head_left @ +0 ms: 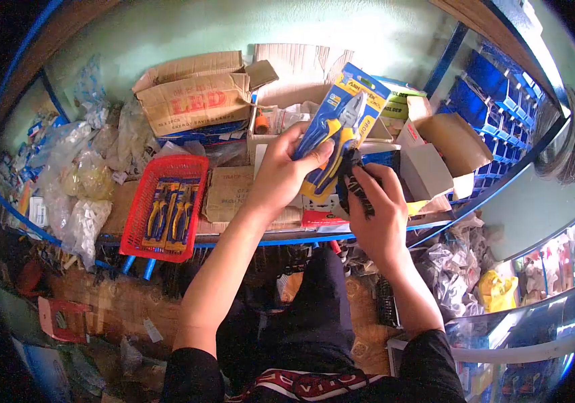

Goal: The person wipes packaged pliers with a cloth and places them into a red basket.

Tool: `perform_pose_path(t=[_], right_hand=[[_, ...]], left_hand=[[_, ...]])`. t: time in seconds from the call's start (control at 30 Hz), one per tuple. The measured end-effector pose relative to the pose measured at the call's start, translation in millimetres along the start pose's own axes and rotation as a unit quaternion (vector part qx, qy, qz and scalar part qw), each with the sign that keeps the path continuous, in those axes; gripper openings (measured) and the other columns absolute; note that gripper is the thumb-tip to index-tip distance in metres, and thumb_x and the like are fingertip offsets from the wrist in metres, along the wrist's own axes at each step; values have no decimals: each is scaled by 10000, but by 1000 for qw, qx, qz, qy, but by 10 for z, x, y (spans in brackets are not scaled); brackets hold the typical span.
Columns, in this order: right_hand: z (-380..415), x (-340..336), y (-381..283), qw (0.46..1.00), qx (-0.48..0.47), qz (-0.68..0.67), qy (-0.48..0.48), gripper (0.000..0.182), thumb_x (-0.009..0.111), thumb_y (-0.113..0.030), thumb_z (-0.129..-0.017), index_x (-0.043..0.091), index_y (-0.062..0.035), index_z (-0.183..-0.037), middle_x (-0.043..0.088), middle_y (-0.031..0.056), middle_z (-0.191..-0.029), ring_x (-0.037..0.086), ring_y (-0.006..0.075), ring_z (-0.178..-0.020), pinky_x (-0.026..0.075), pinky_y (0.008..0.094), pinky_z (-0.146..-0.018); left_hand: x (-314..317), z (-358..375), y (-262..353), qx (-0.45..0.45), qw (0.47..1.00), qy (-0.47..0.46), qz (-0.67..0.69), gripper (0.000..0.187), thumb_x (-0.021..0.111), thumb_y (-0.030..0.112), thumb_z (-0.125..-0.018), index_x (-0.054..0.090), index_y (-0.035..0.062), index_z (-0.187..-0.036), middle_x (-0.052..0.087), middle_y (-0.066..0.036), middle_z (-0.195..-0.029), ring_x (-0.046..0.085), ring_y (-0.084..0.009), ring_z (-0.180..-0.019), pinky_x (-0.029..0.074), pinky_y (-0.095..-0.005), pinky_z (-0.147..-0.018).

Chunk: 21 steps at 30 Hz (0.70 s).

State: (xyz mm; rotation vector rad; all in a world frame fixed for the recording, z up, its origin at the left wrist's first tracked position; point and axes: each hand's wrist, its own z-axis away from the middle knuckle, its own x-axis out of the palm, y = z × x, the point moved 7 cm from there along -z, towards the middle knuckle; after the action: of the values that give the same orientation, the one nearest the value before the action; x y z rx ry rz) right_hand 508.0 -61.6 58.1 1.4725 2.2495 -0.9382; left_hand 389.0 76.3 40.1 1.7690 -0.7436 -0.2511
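Note:
My left hand [283,169] is closed on the edge of a carded pack of pliers [346,115], its thumb pressed across the front. The blue card shows pliers with blue and yellow handles, tilted to the upper right. In my right hand [381,209] is a bunched black cloth [352,180] with pale marks, gripped between thumb and fingers. The cloth lies against the lower right of the pack, and I cannot make out how much it covers. To the left, a red plastic basket [201,201] holds several similar packs of pliers [168,213].
Behind my hands stand a cardboard LED box [196,101] and an open carton [459,144]. Plastic bags [89,221] pile up at the left. Blue bins [485,94] hang at the right. A blue-edged shelf [280,238] runs across in front of my legs.

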Motion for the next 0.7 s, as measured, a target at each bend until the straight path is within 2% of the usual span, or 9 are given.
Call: perform_pose_path(t=[0.13, 0.33, 0.4, 0.43, 0.47, 0.53, 0.57, 0.67, 0.7], right_hand=[[70, 57, -60, 998, -51, -4, -28, 470, 749, 10, -744, 685, 5, -1209, 614, 195, -1162, 618, 385, -1039, 535, 455, -921], [133, 40, -211, 997, -51, 14, -50, 448, 755, 48, -732, 706, 17, -1177, 630, 201, -1151, 647, 383, -1032, 538, 445, -918], [135, 28, -212, 998, -50, 13, -43, 462, 764, 48, -723, 704, 17, -1179, 626, 202, -1155, 643, 386, -1036, 538, 446, -908], [138, 33, -232, 998, -53, 11, -38, 464, 760, 56, -720, 706, 14, -1179, 622, 201, -1152, 639, 384, -1026, 538, 447, -891], [144, 45, -258, 998, -55, 9, -39, 464, 760, 56, -720, 706, 14, -1179, 622, 201, -1152, 639, 384, -1026, 538, 447, -891], [158, 65, -328, 997, -70, 25, -35, 459, 752, 65, -721, 708, 12, -1174, 621, 199, -1143, 634, 385, -1010, 538, 450, -876], [161, 91, -344, 997, -71, 24, -36, 459, 752, 65, -721, 708, 12, -1174, 621, 199, -1143, 634, 385, -1010, 538, 450, -876], [183, 171, -400, 995, -80, 44, -32, 484, 729, 28, -733, 686, -17, -1213, 610, 187, -1171, 606, 377, -1004, 538, 458, -876], [188, 200, -423, 995, -81, 49, -37, 480, 722, 29, -733, 683, -12, -1209, 607, 185, -1172, 604, 376, -997, 537, 457, -869]], left_hand=[[-46, 41, -30, 12, 999, 22, 27, 283, 731, 216, -996, 654, 45, -1209, 716, 5, -1049, 635, -68, -945, 500, -254, -871], [-42, 102, -56, 20, 983, 50, 177, 331, 679, 252, -1032, 611, 57, -1291, 697, -41, -1169, 658, -111, -1026, 518, -296, -916], [-18, 89, -166, -20, 961, 13, 276, 393, 605, 260, -1058, 553, 66, -1396, 689, -87, -1250, 667, -197, -1162, 525, -380, -1005], [-11, 75, -163, -22, 957, -6, 290, 452, 573, 310, -1072, 499, 60, -1441, 672, -143, -1292, 642, -271, -1252, 529, -462, -1044], [-14, 85, -158, -21, 957, -3, 290, 452, 573, 310, -1072, 499, 60, -1441, 672, -143, -1292, 642, -271, -1252, 529, -462, -1044], [51, 109, -120, -21, 912, -30, 408, 511, 559, 372, -1074, 481, 40, -1455, 643, -173, -1336, 624, -330, -1276, 507, -517, -1070], [88, 123, -128, -51, 895, -17, 443, 570, 514, 444, -1081, 470, 33, -1473, 619, -178, -1372, 614, -370, -1272, 492, -548, -1078], [48, 128, -182, -41, 860, -36, 508, 627, 449, 507, -1088, 452, 33, -1499, 609, -173, -1395, 613, -366, -1256, 486, -534, -1078], [49, 139, -204, -28, 879, -18, 475, 689, 381, 571, -1088, 433, 41, -1525, 608, -164, -1403, 626, -332, -1213, 509, -508, -1040]])
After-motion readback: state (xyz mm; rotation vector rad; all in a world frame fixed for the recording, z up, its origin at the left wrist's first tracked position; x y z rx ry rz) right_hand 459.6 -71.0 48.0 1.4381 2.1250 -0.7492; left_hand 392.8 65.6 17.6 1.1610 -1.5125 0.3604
